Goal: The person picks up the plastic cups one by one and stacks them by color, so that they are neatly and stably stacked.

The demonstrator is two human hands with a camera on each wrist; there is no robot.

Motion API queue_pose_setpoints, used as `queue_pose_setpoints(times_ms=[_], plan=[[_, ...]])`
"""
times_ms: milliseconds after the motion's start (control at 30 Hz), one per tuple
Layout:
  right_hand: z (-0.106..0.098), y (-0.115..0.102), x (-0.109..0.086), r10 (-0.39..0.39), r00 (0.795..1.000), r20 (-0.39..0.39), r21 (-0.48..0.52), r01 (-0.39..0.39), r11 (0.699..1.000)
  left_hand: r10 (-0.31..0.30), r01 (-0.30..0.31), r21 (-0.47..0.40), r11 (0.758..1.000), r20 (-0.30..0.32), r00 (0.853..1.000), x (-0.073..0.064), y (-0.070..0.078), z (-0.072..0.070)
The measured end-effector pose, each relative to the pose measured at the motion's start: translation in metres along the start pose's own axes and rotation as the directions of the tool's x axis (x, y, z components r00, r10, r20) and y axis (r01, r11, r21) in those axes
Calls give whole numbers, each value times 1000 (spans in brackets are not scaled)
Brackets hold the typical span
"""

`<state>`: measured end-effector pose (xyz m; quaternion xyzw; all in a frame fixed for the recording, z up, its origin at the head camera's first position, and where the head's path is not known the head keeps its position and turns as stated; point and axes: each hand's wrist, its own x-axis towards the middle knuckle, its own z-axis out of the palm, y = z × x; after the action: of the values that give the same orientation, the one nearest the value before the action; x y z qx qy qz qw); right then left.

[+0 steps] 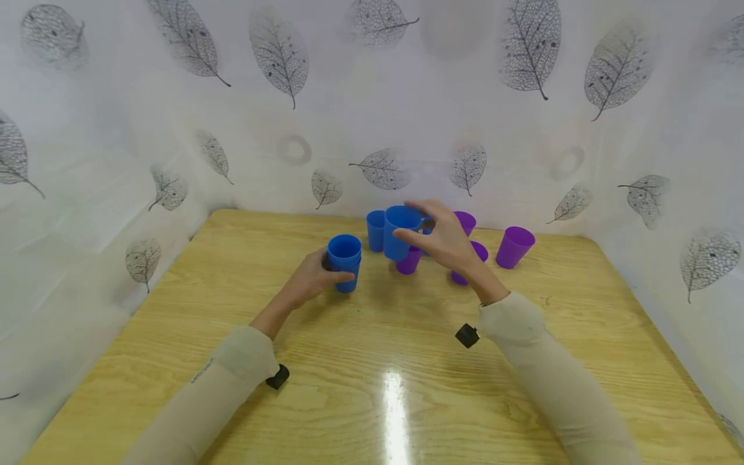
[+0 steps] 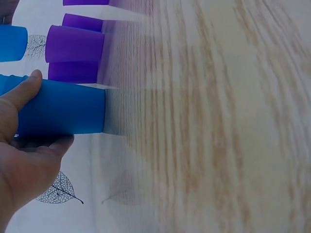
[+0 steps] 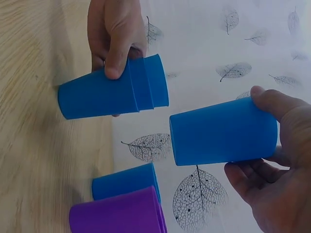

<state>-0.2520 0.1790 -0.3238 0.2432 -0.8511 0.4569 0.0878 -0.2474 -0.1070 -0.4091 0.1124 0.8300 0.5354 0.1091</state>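
A stack of nested blue cups [image 1: 344, 261] stands upright on the table, and my left hand [image 1: 310, 279] grips its side with the thumb across the front. In the right wrist view the stack [image 3: 99, 94] shows several rims one above another. Up and to the right, my right hand [image 1: 444, 242] holds a single blue cup [image 1: 396, 244] by its upper part, between thumb and fingers. This cup [image 3: 218, 133] is raised off the table beside the stack, its base lower than the stack's rim in the right wrist view.
Behind the held cup stands another blue cup [image 1: 375, 231], with a purple cup [image 1: 409, 261] just in front. More purple cups [image 1: 515, 247] stand to the right, some partly covered by my right hand. A leaf-patterned cloth [image 1: 378, 116] hangs at the wooden table's [image 1: 349, 361] back edge.
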Motion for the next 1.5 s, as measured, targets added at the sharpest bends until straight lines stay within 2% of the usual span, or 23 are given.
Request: queue_pose_setpoints(times_ms=[267,500,667,867,1067,1267,1500], plan=[[18,-18,24,-58,998,1,37,58,998,21,-21,1,1000,-13,1000,-1,1,0],[41,-35,39,-81,996,40,64,79,995,54,-54,-7,999,0,999,-3,2,-1],[55,-39,45,-119,992,45,100,114,988,83,-82,-31,996,10,997,-4,1,-1],[67,-38,46,-137,987,81,101,128,987,83,-82,-48,995,13,997,-3,-1,-1],[62,-30,39,-120,989,81,82,114,990,95,-95,-35,995,4,995,-3,0,0],[46,-13,30,-97,992,78,64,92,994,69,-69,-9,998,-6,998,-3,2,1],[29,4,23,-37,995,93,51,32,998,49,-49,18,999,-15,999,-3,3,1]])
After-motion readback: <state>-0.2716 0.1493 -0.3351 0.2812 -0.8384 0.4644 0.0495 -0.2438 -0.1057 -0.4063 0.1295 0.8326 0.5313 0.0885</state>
